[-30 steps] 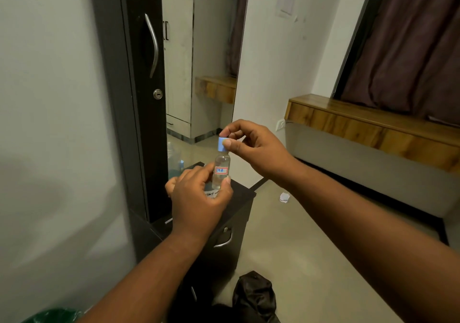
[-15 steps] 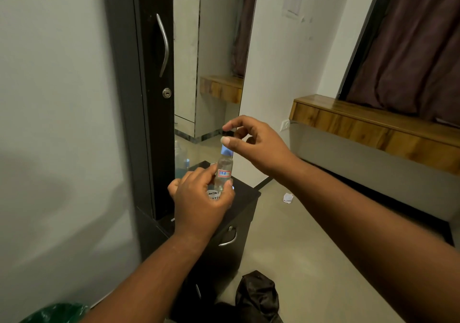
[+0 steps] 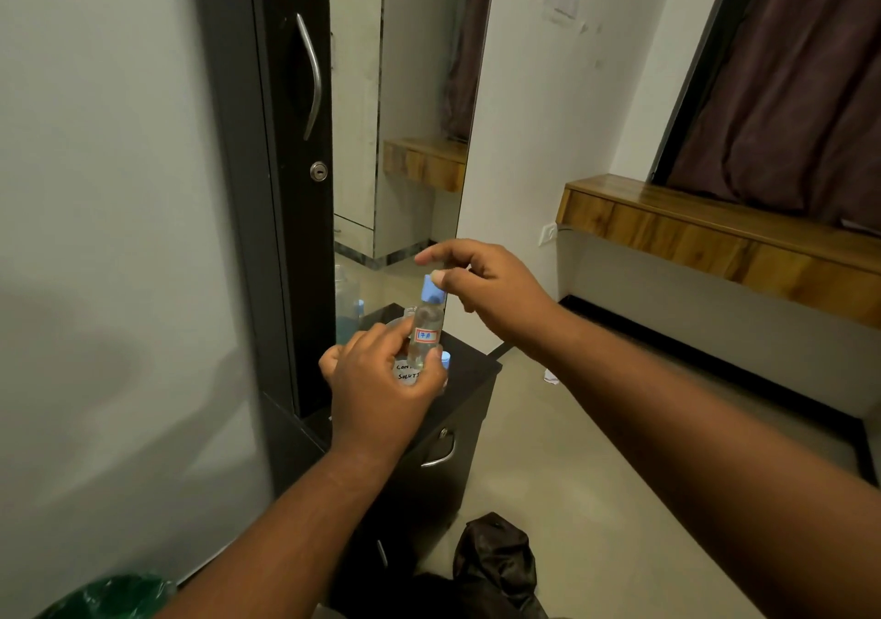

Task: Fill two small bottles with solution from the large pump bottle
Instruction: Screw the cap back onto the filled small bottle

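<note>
Now the left hand point(image 3: 381, 385) is gripping a small clear bottle with a blue cap point(image 3: 425, 327), holding it upright. The right hand point(image 3: 481, 284) is pinching that cap from above, fingers curled.

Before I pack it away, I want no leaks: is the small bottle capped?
Capped, as far as shows: the blue cap sits on the small bottle, right hand at it. Tightness: cannot tell.
</note>
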